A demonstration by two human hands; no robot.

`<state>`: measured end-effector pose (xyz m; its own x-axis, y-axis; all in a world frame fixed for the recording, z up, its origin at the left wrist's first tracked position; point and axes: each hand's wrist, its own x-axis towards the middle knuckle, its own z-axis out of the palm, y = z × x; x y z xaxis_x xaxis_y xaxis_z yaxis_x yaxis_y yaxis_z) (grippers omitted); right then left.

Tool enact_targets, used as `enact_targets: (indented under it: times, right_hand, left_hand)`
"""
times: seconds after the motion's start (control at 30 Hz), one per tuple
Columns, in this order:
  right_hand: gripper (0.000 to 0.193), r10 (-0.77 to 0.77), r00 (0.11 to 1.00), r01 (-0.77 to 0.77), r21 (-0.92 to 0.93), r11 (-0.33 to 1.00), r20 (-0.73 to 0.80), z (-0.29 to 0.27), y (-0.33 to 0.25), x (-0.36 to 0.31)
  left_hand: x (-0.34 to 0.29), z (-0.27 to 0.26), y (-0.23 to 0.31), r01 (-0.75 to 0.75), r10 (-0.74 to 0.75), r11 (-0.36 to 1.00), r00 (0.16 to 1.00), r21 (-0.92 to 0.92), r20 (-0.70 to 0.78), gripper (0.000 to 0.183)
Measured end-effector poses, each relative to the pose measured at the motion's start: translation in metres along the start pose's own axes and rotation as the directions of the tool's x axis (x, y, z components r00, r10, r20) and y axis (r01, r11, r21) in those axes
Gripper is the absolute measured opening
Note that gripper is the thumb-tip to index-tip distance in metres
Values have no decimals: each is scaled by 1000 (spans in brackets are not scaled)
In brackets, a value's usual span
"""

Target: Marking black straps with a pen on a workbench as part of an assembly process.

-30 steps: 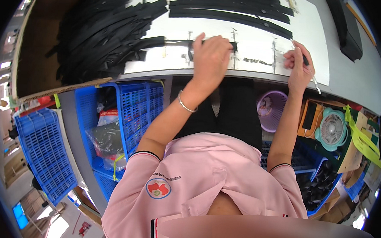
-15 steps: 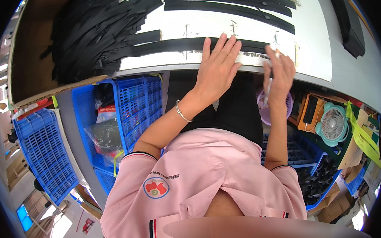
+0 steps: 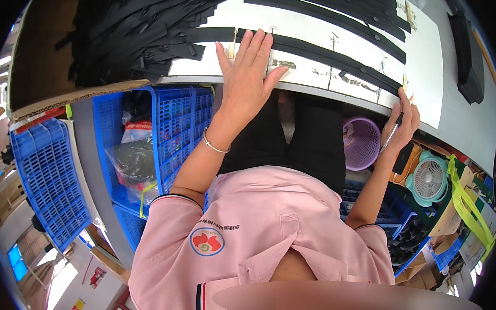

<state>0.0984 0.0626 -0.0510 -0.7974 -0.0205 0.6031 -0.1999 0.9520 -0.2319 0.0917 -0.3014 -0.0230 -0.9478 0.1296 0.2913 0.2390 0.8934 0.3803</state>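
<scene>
A long black zipper point(image 3: 320, 53) lies lengthwise along the white board point(image 3: 207, 68) near the table's front edge. My left hand point(image 3: 249, 71) rests with spread fingers on its left part, fingertips on the tape. At its right end is my right hand point(image 3: 405, 121), fingertips touching the zipper's tip. A slim dark and silver pen point(image 3: 392, 133) is held in that hand, pointing down toward the wrist. To the left, a heap of black zippers point(image 3: 136, 31) spreads onto the board. Several more zippers point(image 3: 333, 19) lie in rows farther back.
A cardboard box point(image 3: 46, 49) surrounds the heap at left. A black block-like object point(image 3: 466, 60) sits at the table's right. Below the table are blue crates point(image 3: 182, 118), a purple basket point(image 3: 362, 141) and a small teal fan point(image 3: 428, 178).
The zipper has moved right along the board, its left end now apart from the heap. My right hand has moved right, and my left hand lies nearer the zipper's left end.
</scene>
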Motion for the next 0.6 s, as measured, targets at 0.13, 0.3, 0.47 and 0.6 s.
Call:
enact_targets:
  times: [0.13, 0.3, 0.47, 0.6]
  right_hand:
    - [33, 15, 1000, -15, -14, 1000, 8, -2, 0, 0]
    - [27, 95, 991, -94, -11, 995, 90, -12, -12, 16]
    - [27, 280, 958, -284, 352, 892, 63, -9, -79, 46]
    - [25, 215, 893, -448, 732, 513, 395, 14, -137, 69]
  left_hand:
    - [-13, 2, 4, 67, -66, 998, 996, -19, 57, 65]
    - [-20, 2, 3, 105, -105, 994, 994, -42, 3, 63]
    - [-19, 6, 1, 62, -63, 998, 995, -25, -71, 64]
    - [-21, 7, 1, 105, -107, 993, 993, -54, -50, 64]
